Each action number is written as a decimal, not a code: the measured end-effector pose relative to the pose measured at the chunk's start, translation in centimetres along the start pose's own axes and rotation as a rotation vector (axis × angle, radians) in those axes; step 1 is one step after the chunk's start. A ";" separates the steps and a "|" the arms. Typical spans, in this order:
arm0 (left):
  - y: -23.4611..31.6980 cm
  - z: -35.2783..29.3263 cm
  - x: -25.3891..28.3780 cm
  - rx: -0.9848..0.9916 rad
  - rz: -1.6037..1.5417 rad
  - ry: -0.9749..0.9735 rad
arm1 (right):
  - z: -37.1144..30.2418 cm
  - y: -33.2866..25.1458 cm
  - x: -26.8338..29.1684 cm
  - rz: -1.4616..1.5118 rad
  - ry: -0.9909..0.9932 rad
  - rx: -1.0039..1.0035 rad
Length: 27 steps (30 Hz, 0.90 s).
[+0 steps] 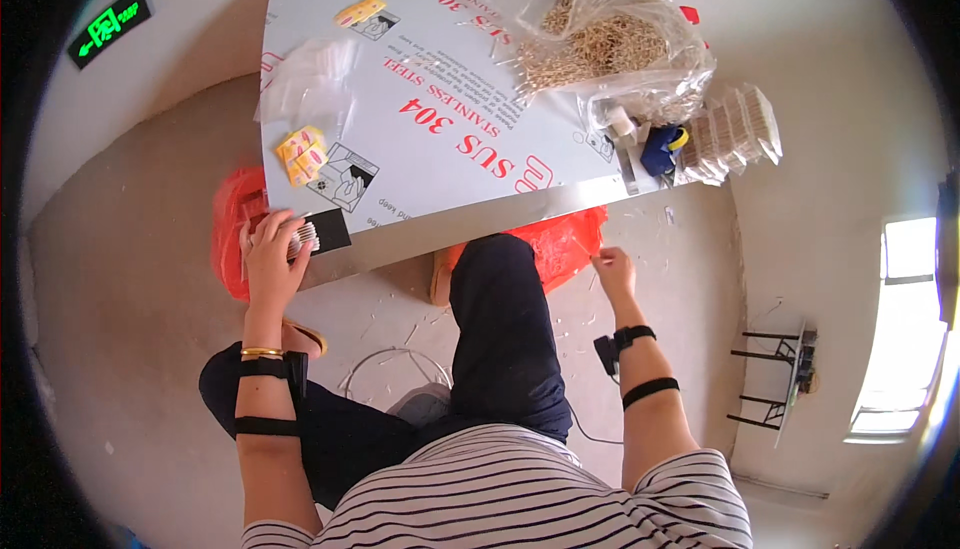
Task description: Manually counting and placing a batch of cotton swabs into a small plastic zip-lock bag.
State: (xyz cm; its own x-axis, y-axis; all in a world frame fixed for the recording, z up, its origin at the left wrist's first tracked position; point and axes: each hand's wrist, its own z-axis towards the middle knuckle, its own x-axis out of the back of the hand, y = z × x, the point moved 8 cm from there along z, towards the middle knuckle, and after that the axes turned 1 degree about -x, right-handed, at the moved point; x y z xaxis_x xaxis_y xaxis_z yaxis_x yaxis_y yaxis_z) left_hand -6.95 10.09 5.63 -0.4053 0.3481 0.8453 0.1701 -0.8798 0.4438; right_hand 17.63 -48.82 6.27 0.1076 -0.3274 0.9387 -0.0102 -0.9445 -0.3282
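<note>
Person: striped shirt (470,489), dark trousers (510,319), seated at the near table edge.
Right hand (614,267): off the table, fingertips bunched together; too small to tell if they pinch anything.
Left hand (272,249): fingers curled round a bundle of white sticks (305,239), grasping it.
Bundle spot: near left table corner, beside a black patch (331,233).
Red bags: one (230,227) beside that corner, another (567,247) below the table edge, near the right hand.
Table (450,184): printed silvery top.
Left side: yellow packets (302,157), then clear bags (320,74), another yellow packet (360,11) farther back.
Right side: blue tape dispenser (660,152), wrapped stick stacks (730,136), big clear bag of loose sticks (610,49) behind.
Wall: green exit sign (108,27), far left.
</note>
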 end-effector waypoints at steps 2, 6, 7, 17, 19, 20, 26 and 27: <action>0.6 0.7 -0.7 -0.020 0.001 -0.001 | 3.0 -0.2 2.5 -0.088 0.362 0.175; -0.3 -0.4 -0.1 0.037 0.068 -0.029 | 10.9 -10.9 -0.8 0.098 0.130 0.206; -0.7 -0.6 -0.3 0.051 0.039 -0.022 | 12.9 -13.7 -1.9 0.089 0.115 0.221; -1.7 1.6 -0.7 0.163 -0.018 0.021 | 30.4 -20.8 -11.1 -0.030 0.044 -0.033; -2.8 1.4 -0.9 0.187 -0.055 0.025 | 31.0 -20.5 -12.4 -0.012 0.015 -0.058; -3.2 1.3 -0.7 0.187 -0.012 0.031 | 30.8 -20.5 -12.7 0.006 -0.001 -0.087; -6.0 1.5 1.8 0.264 0.029 0.222 | 23.4 -19.4 -11.6 0.673 0.097 0.215; -6.2 1.6 2.5 0.297 -0.046 0.268 | 18.8 -22.6 -12.0 0.507 0.022 0.271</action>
State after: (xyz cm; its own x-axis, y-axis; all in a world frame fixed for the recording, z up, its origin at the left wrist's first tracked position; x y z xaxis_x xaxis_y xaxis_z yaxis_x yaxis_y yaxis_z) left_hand -7.62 16.89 5.46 -0.6319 0.2532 0.7325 0.3824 -0.7201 0.5789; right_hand 35.22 -23.04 0.50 0.1351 -0.7409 0.6579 0.2001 -0.6299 -0.7504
